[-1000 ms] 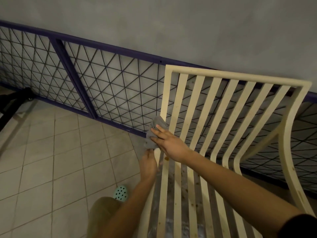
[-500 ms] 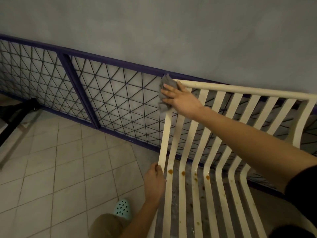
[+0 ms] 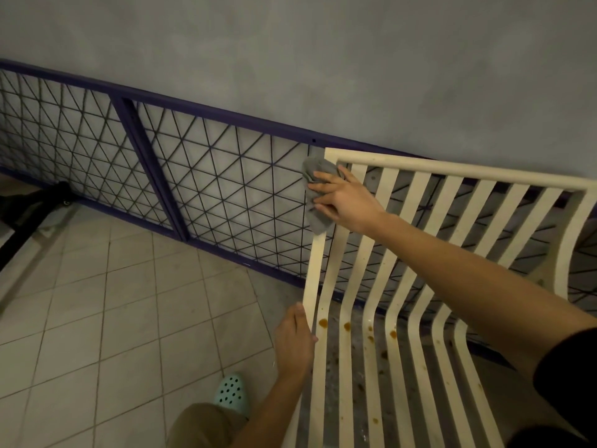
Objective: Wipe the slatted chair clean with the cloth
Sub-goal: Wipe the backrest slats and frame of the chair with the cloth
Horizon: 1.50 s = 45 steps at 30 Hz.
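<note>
where the outermost slat meets the top rail of the cream slatted chair [image 3: 452,172], the right hand [image 3: 347,202] lies flat over the grey crumpled cloth [image 3: 318,219]. its fingers [image 3: 323,186] are straight and slightly spread, pressing the fabric against that slat. the cloth bunches out beyond the fingertips toward the dark wire-grid panel [image 3: 226,189] and hangs just below the lowest finger along the same slat. well below those fingers, at the bend where the backrest curves into the seat, the left hand [image 3: 295,342] grips the same edge slat, its fingers [image 3: 298,318] curled round the outer edge. just to the right of the left fingers, brown spots [image 3: 323,322] dot the seat slats, and more speckle the slats nearer the person. below the left wrist a mint-green perforated clog [image 3: 231,392] rests on the pale tiled floor [image 3: 113,302]. beyond the right fingertips, above the panel, rises a grey plaster wall [image 3: 323,59].
</note>
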Tool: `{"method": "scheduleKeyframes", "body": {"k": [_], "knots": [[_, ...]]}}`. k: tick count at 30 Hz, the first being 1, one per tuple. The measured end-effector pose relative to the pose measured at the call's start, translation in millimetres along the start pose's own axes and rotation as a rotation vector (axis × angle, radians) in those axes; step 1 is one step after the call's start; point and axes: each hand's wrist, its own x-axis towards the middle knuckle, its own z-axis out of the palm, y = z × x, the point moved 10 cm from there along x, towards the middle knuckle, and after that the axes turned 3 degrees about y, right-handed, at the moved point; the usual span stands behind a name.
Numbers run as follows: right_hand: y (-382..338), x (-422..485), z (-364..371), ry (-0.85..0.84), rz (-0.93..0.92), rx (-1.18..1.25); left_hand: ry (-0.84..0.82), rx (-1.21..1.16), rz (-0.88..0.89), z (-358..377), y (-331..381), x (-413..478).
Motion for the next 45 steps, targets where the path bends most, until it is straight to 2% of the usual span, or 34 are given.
{"method": "scheduleKeyframes", "body": {"k": [7, 11, 15, 20, 25, 29, 35, 37, 40, 41, 43, 45], "knots": [[-13.4, 28.1, -1.9, -0.092, -0.152, -0.353, 0.001, -0.030, -0.003, -0.3, -1.3, 2.2], [-38.8, 7.3, 38.4, -0.202, -0.211, -0.381, 0.004, -0.076, -0.022, 1.1, -7.1, 2.3], [-65.4, -34.0, 71.6, -0.152, -0.208, -0.221, 0.049, -0.050, -0.005, -5.9, -4.0, 6.7], [-120.5, -94.7, 103.5, -0.110, -0.147, 0.011, 0.135, -0.193, -0.123, -29.2, -18.6, 5.9], [-175.8, -141.2, 103.4, -0.093, 0.004, 0.197, 0.058, -0.175, -0.206, -59.9, -51.7, -6.6], [-214.5, -176.0, 87.5, -0.041, 0.129, 0.411, -0.068, -0.138, -0.221, -70.9, -54.9, -28.3], [-256.2, -215.4, 66.5, 0.007, 0.397, 0.667, -0.175, -0.120, -0.201, -79.4, -53.0, -81.0], [-253.6, -234.5, 58.6, 0.107, 0.569, 0.795, -0.162, -0.138, -0.202, -89.9, -52.9, -94.3], [-242.5, -271.4, 64.6, 0.248, 0.926, 1.006, -0.157, -0.074, -0.163, -103.5, -50.3, -108.2], [-240.6, -284.1, 73.0, 0.254, 1.081, 1.129, -0.162, -0.065, -0.158, -106.4, -48.3, -112.3], [-250.5, -301.4, 96.7, 0.167, 1.395, 1.534, -0.175, -0.068, -0.140, -109.3, -41.7, -116.6], [-268.0, -306.7, 106.1, 0.022, 1.526, 1.852, -0.189, -0.075, -0.113, -110.4, -32.1, -120.2]]}}
